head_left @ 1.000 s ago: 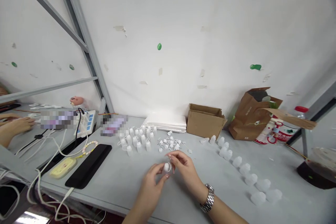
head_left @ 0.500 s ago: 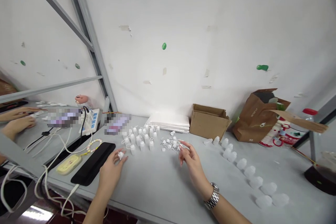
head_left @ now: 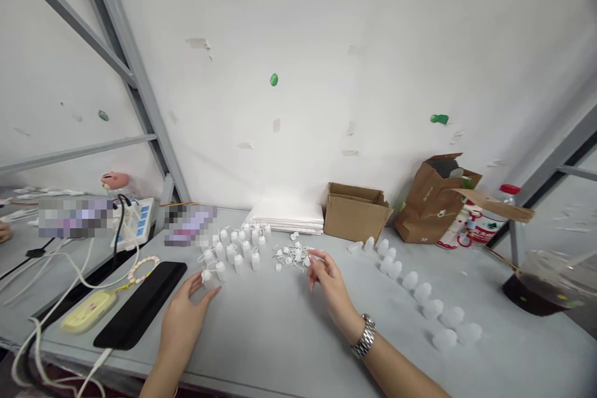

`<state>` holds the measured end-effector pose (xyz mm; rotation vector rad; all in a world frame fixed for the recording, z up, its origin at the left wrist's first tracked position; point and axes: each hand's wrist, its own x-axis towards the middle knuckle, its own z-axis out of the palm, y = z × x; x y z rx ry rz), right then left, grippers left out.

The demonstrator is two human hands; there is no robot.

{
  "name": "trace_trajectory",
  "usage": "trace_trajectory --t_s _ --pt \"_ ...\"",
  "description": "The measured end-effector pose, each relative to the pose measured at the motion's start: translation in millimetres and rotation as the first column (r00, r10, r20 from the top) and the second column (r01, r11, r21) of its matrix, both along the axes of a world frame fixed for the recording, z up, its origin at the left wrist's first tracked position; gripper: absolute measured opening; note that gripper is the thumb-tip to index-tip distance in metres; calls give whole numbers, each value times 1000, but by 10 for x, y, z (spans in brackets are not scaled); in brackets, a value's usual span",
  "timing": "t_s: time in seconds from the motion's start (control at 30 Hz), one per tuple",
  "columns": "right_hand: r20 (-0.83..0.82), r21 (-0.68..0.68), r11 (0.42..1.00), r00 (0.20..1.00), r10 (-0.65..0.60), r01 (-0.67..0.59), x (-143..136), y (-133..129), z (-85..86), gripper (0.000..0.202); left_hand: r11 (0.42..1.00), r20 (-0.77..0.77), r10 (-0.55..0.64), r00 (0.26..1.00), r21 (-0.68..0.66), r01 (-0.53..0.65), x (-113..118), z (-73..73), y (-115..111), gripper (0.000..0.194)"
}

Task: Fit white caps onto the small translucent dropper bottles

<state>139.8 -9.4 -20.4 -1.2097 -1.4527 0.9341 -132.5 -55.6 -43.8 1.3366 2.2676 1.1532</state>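
Observation:
My left hand (head_left: 184, 308) curls its thumb and fingers around a small white bottle (head_left: 206, 278) with a looped cap, which stands at the near left end of a cluster. Several similar small white bottles (head_left: 239, 263) stand upright just behind and to the right. Beyond them, to the right, lies a loose heap of small white caps with thin straps (head_left: 290, 253). My right hand (head_left: 330, 286), with a metal watch at its wrist, is at the heap's right edge. Its fingertips close on a small white cap (head_left: 306, 260), partly hidden by the fingers.
Translucent bottles (head_left: 422, 291) form a curved line on the right. Behind are a white stack (head_left: 284, 219), a cardboard box (head_left: 357, 214) and a brown paper bag (head_left: 426, 205). A dark drink cup (head_left: 536, 292) is far right. Left lie a black pad (head_left: 142, 305), a yellow case (head_left: 88, 311) and cables.
My left hand has brought the small bottle from a tilted hold to upright beside the cluster. My right hand stays at the cap heap. The whole view has shifted to the right.

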Motion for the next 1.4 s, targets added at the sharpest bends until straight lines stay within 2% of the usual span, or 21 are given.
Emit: trace_trajectory --t_s 0.03,0.07,0.2,0.23,0.27,0.3,0.33,0.4,0.47,0.53,0.6,0.7,0.73,0.87,1.0,1.1,1.2,1.23,1.27,1.3,1.4 --pt "166 97 994 984 -70 54 45 45 4 38 1000 -17 29 999 -4 -29 14 42 -49 48" --pt "235 143 986 964 -121 89 108 98 16 35 999 -53 48 997 0 -48 31 96 -102 50" --pt "381 268 925 852 -359 270 502 312 110 26 983 -159 173 972 94 -159 149 367 -311 51" --pt "451 315 889 772 -448 332 608 352 132 26 976 -153 190 970 133 -171 192 424 -348 49" --pt "658 431 820 491 -571 376 704 383 149 26 970 -144 195 970 173 -169 241 467 -376 48" --pt "696 461 795 395 -600 394 788 407 159 25 967 -128 177 976 209 -148 296 494 -393 47" --pt "714 473 785 348 -607 399 858 424 164 24 962 -103 151 983 244 -122 356 502 -400 46" --pt "745 489 776 274 -609 398 958 449 163 21 965 -65 -26 998 257 42 491 474 -382 43" --pt "765 499 773 221 -605 392 1019 473 156 20 961 -42 -196 980 192 200 637 417 -321 39" --pt "780 503 774 185 -598 383 1060 500 148 19 910 -31 -404 914 81 406 781 372 -214 34" --pt "792 500 783 169 -586 371 1088 527 139 18 823 -49 -568 822 -11 568 907 363 -53 29" --pt "805 485 802 180 -565 349 1111 555 114 19 665 -149 -746 649 -96 741 1051 393 268 27" --pt "807 480 808 190 -559 342 1113 561 103 19 641 -206 -763 612 -124 757 1092 401 382 28" --pt "796 462 827 261 -546 320 1092 572 66 24 591 -273 -792 546 -119 798 1274 357 745 28" --pt "747 459 832 372 -552 312 1025 548 100 24 527 -310 -821 479 -93 845 1480 228 857 32" --pt "684 453 846 500 -532 281 900 480 156 24 549 -330 -798 504 -54 834 1548 157 840 34" --pt "614 424 883 652 -445 202 679 371 159 22 585 -343 -767 542 -28 811 1504 128 813 28" --pt "580 403 899 713 -394 169 592 329 140 22 600 -346 -755 557 -25 799 1474 125 806 25" --pt "467 330 935 838 -281 130 505 289 113 19 617 -348 -742 573 -24 786 1440 124 802 22" --pt "363 259 961 913 -186 92 422 251 79 18 635 -349 -729 589 -23 773 1405 126 799 19" --pt "219 140 990 975 -46 16 235 160 -29 11 675 -345 -696 630 -15 738 1310 146 805 16"
